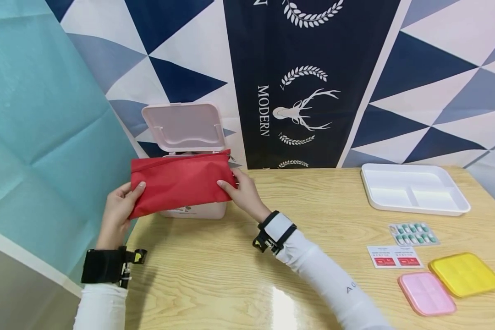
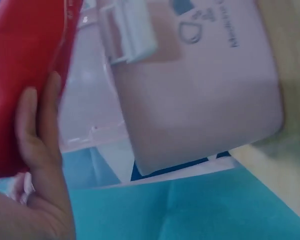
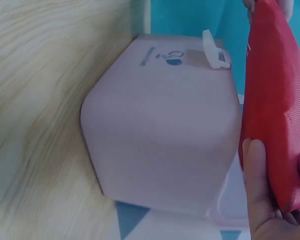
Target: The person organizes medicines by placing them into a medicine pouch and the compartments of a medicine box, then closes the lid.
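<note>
A red zippered pouch (image 1: 181, 183) is stretched out between both hands, its zip along the upper edge. The left hand (image 1: 121, 201) pinches its left end, thumb in front and fingers behind. At the right end, the right hand (image 1: 243, 190) grips it the same way. Behind and below the pouch stands a pale pink box (image 3: 160, 115) with its lid (image 1: 185, 126) raised; the pouch covers most of it in the head view. A white latch (image 2: 135, 30) juts from the box front. What lies inside the box is hidden.
At the right of the wooden table (image 1: 231, 275) lie a white divided tray (image 1: 414, 189), a blister pack of green-and-white capsules (image 1: 414, 233), a white-and-red packet (image 1: 395, 256), a pink case (image 1: 426, 293) and a yellow case (image 1: 465, 274). A teal wall covering (image 1: 53, 114) borders the left side.
</note>
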The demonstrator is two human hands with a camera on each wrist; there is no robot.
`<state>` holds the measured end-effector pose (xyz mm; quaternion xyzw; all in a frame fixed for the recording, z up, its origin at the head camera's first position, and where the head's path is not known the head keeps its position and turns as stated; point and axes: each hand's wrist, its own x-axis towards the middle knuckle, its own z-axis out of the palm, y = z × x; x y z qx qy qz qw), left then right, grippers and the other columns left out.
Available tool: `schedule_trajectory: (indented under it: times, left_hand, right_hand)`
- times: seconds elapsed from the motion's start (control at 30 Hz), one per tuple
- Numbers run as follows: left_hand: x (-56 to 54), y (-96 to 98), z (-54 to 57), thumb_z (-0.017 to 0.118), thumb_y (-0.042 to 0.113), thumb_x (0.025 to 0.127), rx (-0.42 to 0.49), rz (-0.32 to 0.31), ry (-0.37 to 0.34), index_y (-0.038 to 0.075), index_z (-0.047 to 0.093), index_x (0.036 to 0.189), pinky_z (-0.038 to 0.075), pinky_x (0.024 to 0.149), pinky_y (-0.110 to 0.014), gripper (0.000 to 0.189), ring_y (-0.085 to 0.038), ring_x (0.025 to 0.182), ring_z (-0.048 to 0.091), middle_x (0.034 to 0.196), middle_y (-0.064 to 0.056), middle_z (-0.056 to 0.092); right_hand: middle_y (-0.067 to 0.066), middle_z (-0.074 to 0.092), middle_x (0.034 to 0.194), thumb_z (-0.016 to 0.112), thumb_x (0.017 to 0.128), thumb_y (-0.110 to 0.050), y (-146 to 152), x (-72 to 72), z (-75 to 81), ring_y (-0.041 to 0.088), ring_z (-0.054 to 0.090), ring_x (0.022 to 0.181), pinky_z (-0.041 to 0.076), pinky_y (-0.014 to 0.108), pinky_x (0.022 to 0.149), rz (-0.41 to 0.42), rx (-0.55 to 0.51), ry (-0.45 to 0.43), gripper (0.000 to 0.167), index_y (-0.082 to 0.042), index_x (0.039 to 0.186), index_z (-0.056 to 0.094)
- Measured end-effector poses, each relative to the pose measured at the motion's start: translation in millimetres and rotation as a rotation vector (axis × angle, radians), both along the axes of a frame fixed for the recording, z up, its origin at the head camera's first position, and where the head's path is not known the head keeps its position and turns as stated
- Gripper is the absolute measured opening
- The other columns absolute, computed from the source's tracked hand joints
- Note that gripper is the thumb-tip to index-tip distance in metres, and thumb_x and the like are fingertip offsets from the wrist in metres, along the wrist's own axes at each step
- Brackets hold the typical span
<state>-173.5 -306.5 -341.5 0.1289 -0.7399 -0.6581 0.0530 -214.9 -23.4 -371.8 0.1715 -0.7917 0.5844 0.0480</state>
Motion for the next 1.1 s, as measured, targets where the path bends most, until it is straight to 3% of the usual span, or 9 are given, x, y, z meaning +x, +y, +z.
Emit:
schedule_trajectory:
  times: [0.13, 0.3, 0.47, 0.6, 0.73, 0.9, 1.1]
  left_hand:
    - [-8.8, -8.4, 10.4, 0.067, 0.035, 0.08, 0.09, 0.055, -0.065, 0.007, 0.041, 0.136, 0.051, 0.057, -0.018, 0.068, -0.001, 0.069, 0.059, 0.09, 0.012, 0.055]
    - [-20.9, -14.7, 17.3, 0.071, 0.031, 0.077, 0.213, 0.163, -0.093, 0.016, 0.046, 0.133, 0.051, 0.056, -0.018, 0.062, -0.003, 0.077, 0.055, 0.1, 0.009, 0.05]
    - [-33.7, -16.3, 15.8, 0.075, 0.016, 0.074, 0.492, 0.309, -0.028, 0.019, 0.057, 0.125, 0.05, 0.062, -0.019, 0.055, -0.007, 0.097, 0.046, 0.125, 0.007, 0.045]
    - [-40.7, -18.5, 14.1, 0.073, 0.006, 0.074, 0.663, 0.359, 0.039, 0.017, 0.06, 0.122, 0.05, 0.066, -0.019, 0.051, -0.008, 0.106, 0.041, 0.137, 0.006, 0.038]
    - [-47.2, -20.2, 15.5, 0.072, 0.004, 0.075, 0.69, 0.379, 0.086, 0.015, 0.06, 0.122, 0.049, 0.067, -0.02, 0.05, -0.009, 0.106, 0.041, 0.135, 0.005, 0.04]
    - [-53.4, -20.3, 19.5, 0.073, 0.003, 0.073, 0.651, 0.39, 0.118, 0.014, 0.064, 0.116, 0.049, 0.065, -0.02, 0.046, -0.01, 0.104, 0.043, 0.128, 0.003, 0.046]
    - [-55.7, -23.6, 23.7, 0.073, 0.006, 0.073, 0.596, 0.379, 0.13, 0.014, 0.067, 0.112, 0.049, 0.063, -0.02, 0.041, -0.01, 0.1, 0.045, 0.114, 0.005, 0.051]
  right_hand:
    - [0.021, 0.058, 0.114, 0.06, 0.088, -0.009, -10.3, -5.2, -0.2, 0.03, 0.062, 0.1, 0.053, 0.034, 0.079, 0.021, -0.019, -0.031, 0.035, 0.004, 0.119, 0.05]
    - [0.02, 0.055, 0.119, 0.06, 0.086, -0.005, -19.9, -7.5, 0.2, 0.03, 0.058, 0.106, 0.049, 0.036, 0.089, 0.063, 0.025, -0.056, 0.046, 0.004, 0.127, 0.042]
    - [0.017, 0.049, 0.127, 0.063, 0.081, 0.001, -25.9, -4.8, 0.6, 0.028, 0.052, 0.114, 0.044, 0.036, 0.096, 0.183, 0.059, -0.085, 0.065, -0.001, 0.137, 0.029]
    - [0.016, 0.045, 0.129, 0.064, 0.078, 0.006, -29.1, -4.8, -0.6, 0.027, 0.049, 0.116, 0.044, 0.036, 0.096, 0.224, 0.074, -0.044, 0.076, -0.003, 0.14, 0.022]
    - [0.016, 0.047, 0.128, 0.068, 0.078, 0.0, -32.1, -7.7, -4.1, 0.027, 0.05, 0.115, 0.045, 0.035, 0.095, 0.138, 0.148, 0.035, 0.073, -0.001, 0.139, 0.027]
    - [0.018, 0.052, 0.123, 0.071, 0.078, -0.011, -35.8, -10.0, -13.7, 0.028, 0.052, 0.112, 0.046, 0.036, 0.092, 0.011, 0.264, 0.152, 0.066, 0.003, 0.132, 0.036]
    - [0.022, 0.042, 0.135, 0.069, 0.081, -0.018, -37.9, -8.8, -21.4, 0.033, 0.037, 0.126, 0.038, 0.042, 0.101, -0.024, 0.331, 0.21, 0.067, 0.005, 0.134, 0.034]
